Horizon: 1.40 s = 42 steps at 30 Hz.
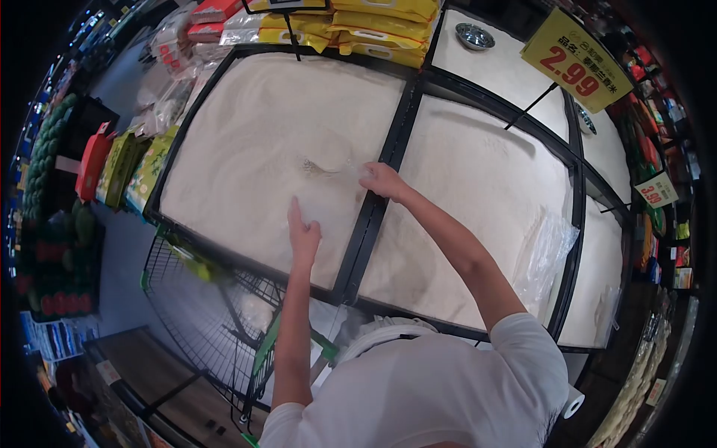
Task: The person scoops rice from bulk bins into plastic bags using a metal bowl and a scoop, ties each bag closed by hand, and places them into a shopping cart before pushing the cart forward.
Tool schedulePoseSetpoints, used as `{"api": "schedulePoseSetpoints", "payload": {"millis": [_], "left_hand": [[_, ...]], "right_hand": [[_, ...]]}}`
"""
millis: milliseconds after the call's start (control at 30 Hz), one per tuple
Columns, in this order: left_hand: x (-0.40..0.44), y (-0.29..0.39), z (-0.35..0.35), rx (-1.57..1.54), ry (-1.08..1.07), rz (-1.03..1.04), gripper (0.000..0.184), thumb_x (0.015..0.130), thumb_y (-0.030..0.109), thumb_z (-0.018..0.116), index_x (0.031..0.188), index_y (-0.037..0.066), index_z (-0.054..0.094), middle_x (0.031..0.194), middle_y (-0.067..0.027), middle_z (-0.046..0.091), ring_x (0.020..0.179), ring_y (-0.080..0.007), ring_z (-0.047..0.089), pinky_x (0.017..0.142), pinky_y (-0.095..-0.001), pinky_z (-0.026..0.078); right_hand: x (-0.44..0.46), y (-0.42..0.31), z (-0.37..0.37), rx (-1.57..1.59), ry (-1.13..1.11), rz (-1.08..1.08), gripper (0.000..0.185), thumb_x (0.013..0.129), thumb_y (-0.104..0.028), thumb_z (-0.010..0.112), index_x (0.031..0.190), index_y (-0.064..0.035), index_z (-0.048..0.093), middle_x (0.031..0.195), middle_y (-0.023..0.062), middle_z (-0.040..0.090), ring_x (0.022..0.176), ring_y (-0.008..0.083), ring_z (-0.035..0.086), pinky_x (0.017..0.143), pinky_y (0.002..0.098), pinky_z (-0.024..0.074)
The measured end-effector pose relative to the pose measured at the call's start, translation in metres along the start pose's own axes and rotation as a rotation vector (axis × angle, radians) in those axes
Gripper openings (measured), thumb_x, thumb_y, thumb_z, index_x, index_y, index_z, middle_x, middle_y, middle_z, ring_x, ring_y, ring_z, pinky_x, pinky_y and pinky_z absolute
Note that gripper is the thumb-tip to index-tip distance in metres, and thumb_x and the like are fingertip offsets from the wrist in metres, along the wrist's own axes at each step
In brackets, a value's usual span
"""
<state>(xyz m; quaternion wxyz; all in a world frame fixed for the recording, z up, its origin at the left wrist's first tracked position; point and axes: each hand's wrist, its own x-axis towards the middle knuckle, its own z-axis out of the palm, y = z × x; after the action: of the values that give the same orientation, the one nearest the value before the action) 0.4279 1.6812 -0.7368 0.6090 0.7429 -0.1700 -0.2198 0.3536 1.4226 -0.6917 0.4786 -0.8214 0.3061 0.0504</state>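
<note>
A wide black-framed bin [246,265] full of loose white rice [254,112] lies in front of me. My right hand [382,181] is closed over the bin's right edge, around the end of what looks like a clear scoop [332,163]. The scoop's outline is faint, and darker specks show at its left side. Lower and to the left, my left hand [304,233] hangs over the rice, index finger pointing forward and thumb apart. It appears to grip a thin, see-through plastic bag [332,213] that spreads between the hands; the bag's edges are hard to make out.
A second rice bin [455,194] adjoins on the right, with crumpled clear bags [549,243] at its side. A yellow price sign [575,60] stands above it. Yellow rice sacks [381,26] are stacked behind. A wire shopping cart [202,299] stands at lower left.
</note>
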Motion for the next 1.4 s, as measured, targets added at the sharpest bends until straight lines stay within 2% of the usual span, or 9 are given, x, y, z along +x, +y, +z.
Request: {"api": "schedulePoseSetpoints", "payload": {"millis": [133,267,467,733,933,1033,1100,1367,1400], "left_hand": [[0.046,0.01,-0.013,-0.1,0.032,-0.052,0.084,0.077,-0.001,0.05,0.154,0.009,0.018,0.15,-0.012,0.029,0.074,-0.0131,0.051,0.061,-0.0269,0.052],[0.092,-0.007,-0.027,0.087,0.013,0.043,0.083,0.078,0.002,0.049,0.154,0.005,0.014,0.154,-0.0185,0.023,0.077,-0.0186,0.056,0.066,-0.0289,0.054],[0.136,-0.041,-0.032,0.218,-0.01,0.03,0.084,0.079,0.006,0.048,0.155,0.008,0.012,0.157,-0.014,0.022,0.082,-0.0173,0.055,0.066,-0.0277,0.053],[0.108,0.053,-0.017,0.048,-0.529,-0.044,0.082,0.077,0.003,0.045,0.155,0.014,0.02,0.16,-0.0125,0.019,0.085,-0.0184,0.06,0.065,-0.0265,0.051],[0.081,0.102,-0.021,-0.16,-0.526,-0.123,0.084,0.078,0.002,0.045,0.156,0.018,0.017,0.102,-0.0083,0.06,0.065,-0.0111,0.049,0.06,-0.0256,0.046],[0.083,0.103,-0.043,-0.272,-0.275,-0.085,0.084,0.078,0.002,0.047,0.156,0.018,0.019,0.072,0.0005,0.046,0.061,-0.0097,0.045,0.057,-0.0253,0.042],[0.088,0.089,-0.058,-0.31,-0.189,-0.122,0.084,0.078,0.002,0.047,0.156,0.016,0.019,0.074,-0.0004,0.048,0.06,-0.0099,0.044,0.057,-0.0253,0.041],[0.078,0.042,-0.095,-0.275,-0.094,-0.157,0.085,0.077,0.001,0.047,0.156,0.016,0.018,0.074,-0.0002,0.049,0.058,-0.0097,0.042,0.054,-0.0255,0.04],[0.076,0.039,-0.096,-0.288,-0.098,-0.155,0.086,0.076,0.001,0.047,0.156,0.015,0.017,0.086,-0.0023,0.052,0.059,-0.0091,0.041,0.054,-0.025,0.04]], "right_hand": [[0.019,-0.015,-0.007,-0.038,0.024,-0.098,0.029,0.075,-0.024,0.065,0.097,-0.0048,0.066,0.062,0.0076,0.059,0.05,0.0174,0.056,0.049,0.0327,0.0459],[0.005,-0.038,-0.015,0.154,-0.079,0.119,0.032,0.082,-0.016,0.063,0.111,-0.0028,0.065,0.066,-0.003,0.051,0.05,0.0061,0.043,0.043,0.0244,0.0344],[-0.017,-0.055,-0.034,0.086,-0.198,0.11,0.034,0.079,-0.019,0.066,0.109,-0.0009,0.066,0.069,0.0017,0.058,0.055,0.009,0.051,0.05,0.0272,0.0426],[-0.016,-0.063,-0.004,-0.593,-0.203,-0.277,0.042,0.072,-0.021,0.063,0.109,-0.0007,0.066,0.092,0.0216,0.068,0.092,0.0366,0.066,0.08,0.0446,0.0521],[-0.028,-0.105,0.01,-0.96,-0.023,-0.404,0.021,0.076,-0.006,0.061,0.096,0.001,0.059,0.085,0.0174,0.066,0.081,0.0345,0.067,0.067,0.0439,0.054],[-0.047,-0.139,0.002,-1.039,0.081,-0.534,0.026,0.077,-0.004,0.059,0.103,-0.0015,0.056,0.082,0.0156,0.064,0.076,0.0327,0.066,0.062,0.0435,0.0533],[-0.055,-0.153,-0.004,-1.045,0.114,-0.592,0.039,0.077,-0.005,0.059,0.117,-0.0051,0.057,0.081,0.0141,0.062,0.074,0.0308,0.065,0.061,0.044,0.052],[-0.049,-0.124,-0.085,-0.718,0.072,-0.227,0.04,0.076,-0.022,0.065,0.114,-0.0117,0.067,0.094,0.0137,0.07,0.089,0.032,0.067,0.079,0.0429,0.053],[-0.049,-0.118,-0.093,-0.709,0.105,-0.208,0.039,0.075,-0.023,0.066,0.112,-0.0114,0.067,0.094,0.0141,0.07,0.089,0.0323,0.067,0.08,0.0427,0.053]]}}
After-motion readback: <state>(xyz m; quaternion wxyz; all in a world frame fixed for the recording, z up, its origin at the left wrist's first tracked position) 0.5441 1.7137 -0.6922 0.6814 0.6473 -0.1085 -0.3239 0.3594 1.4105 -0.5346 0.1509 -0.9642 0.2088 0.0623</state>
